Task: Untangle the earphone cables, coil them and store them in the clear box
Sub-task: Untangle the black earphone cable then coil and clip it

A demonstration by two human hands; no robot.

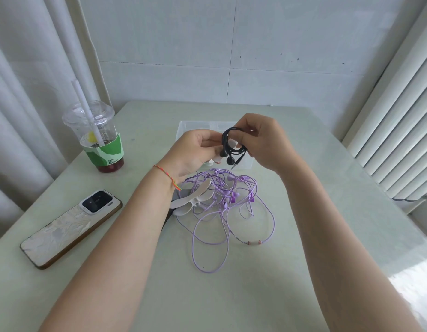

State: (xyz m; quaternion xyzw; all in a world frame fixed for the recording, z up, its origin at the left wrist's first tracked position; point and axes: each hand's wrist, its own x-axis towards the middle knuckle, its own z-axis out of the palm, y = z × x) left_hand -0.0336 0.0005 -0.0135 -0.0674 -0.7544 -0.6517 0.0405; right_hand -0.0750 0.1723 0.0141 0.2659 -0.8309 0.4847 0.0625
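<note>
Your right hand [265, 142] pinches the coiled black earphones [231, 146]; your left hand [195, 149] curls beside them, its grip unclear. Purple cables [231, 202] lie at 6 o'clock of the box [183, 127].

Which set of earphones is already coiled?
The black earphones, held as a coil between left hand and right hand. The purple earphones lie loose and tangled on the table.

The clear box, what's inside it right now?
The clear box is mostly covered by both hands and the coiled black earphones held above it. The bare corners look empty; its middle cannot be seen.
</note>
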